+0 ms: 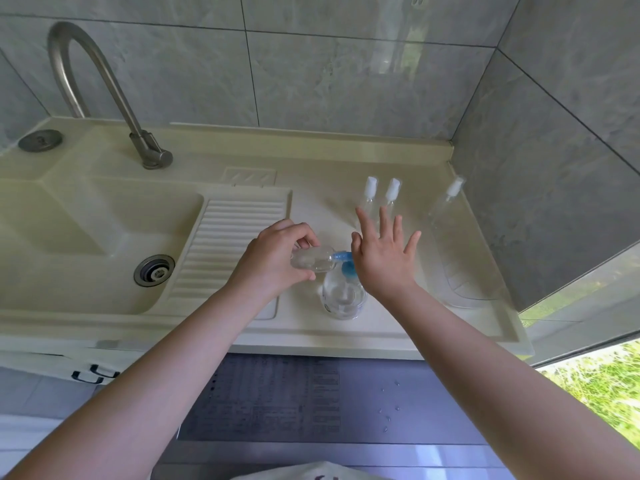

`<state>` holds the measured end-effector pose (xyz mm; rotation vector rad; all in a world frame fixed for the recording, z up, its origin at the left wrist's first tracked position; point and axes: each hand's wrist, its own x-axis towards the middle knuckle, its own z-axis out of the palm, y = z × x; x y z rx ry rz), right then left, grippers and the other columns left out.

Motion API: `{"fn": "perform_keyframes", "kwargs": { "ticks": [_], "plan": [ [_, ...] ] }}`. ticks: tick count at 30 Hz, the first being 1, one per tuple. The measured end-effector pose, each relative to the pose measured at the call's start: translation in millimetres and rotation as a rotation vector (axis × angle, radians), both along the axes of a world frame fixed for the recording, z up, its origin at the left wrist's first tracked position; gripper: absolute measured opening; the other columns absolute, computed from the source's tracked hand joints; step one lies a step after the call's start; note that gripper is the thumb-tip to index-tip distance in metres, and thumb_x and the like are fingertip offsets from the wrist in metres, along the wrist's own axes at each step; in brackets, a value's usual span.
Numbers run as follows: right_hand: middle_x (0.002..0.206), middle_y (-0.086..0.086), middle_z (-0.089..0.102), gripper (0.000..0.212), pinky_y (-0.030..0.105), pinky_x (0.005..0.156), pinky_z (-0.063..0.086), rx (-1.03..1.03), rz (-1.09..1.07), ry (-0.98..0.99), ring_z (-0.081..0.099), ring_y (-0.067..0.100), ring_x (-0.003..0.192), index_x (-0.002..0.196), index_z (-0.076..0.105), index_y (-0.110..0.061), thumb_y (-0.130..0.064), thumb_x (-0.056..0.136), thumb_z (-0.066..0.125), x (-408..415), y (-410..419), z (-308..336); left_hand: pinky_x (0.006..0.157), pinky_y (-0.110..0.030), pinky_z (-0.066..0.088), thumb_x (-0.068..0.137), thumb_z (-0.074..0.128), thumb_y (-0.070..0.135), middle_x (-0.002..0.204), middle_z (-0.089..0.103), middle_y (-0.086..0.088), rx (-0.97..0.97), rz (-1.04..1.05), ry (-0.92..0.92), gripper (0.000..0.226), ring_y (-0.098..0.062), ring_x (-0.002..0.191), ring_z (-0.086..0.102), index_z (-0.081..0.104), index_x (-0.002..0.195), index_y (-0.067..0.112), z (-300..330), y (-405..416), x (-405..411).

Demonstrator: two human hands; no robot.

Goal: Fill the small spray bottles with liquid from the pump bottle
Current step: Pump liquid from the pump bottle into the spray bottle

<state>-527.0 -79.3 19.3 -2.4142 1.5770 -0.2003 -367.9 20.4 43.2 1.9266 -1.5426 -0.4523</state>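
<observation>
Spray bottle (311,261) gripped sideways by left hand (277,258) at blue pump nozzle (343,256), mid-fill; right hand (384,258) spread flat, pressing; two capped bottles (381,195) waiting, upper right of the frame.

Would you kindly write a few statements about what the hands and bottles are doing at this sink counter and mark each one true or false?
1. The left hand grips a small clear bottle lying on its side against the blue nozzle of the pump bottle. True.
2. The right hand is curled into a fist. False: its fingers are spread straight above the pump head.
3. Two capped small spray bottles stand behind the hands. True.
4. The pump bottle stands inside the sink basin. False: it stands on the counter, right of the ribbed washboard.
5. Water is running from the faucet. False: no stream is visible.
</observation>
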Motion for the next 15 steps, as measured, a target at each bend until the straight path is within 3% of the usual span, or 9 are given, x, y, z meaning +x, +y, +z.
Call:
{"fn": "perform_keyframes", "kwargs": {
  "ticks": [7, 15],
  "plan": [
    [0.167, 0.006, -0.005, 0.057, 0.062, 0.119, -0.005, -0.037, -0.001, -0.027, -0.007, 0.033, 0.153, 0.158, 0.002, -0.036, -0.048, 0.106, 0.02, -10, 3, 4, 0.084, -0.033, 0.052, 0.057, 0.093, 0.016, 0.093, 0.054, 0.018, -0.002, 0.005, 0.005, 0.048, -0.003, 0.087, 0.056, 0.066, 0.093, 0.032, -1, 1, 2],
    [0.167, 0.007, -0.007, 0.054, 0.062, 0.119, -0.005, 0.109, -0.016, -0.048, -0.007, 0.032, 0.153, 0.158, 0.006, -0.039, -0.048, 0.106, 0.014, -8, 7, -8, 0.084, -0.035, 0.052, 0.056, 0.093, 0.016, 0.092, 0.055, 0.017, 0.004, 0.002, 0.011, 0.049, -0.006, 0.086, 0.057, 0.065, 0.092, 0.035, -2, 0, 0]
  ]
}}
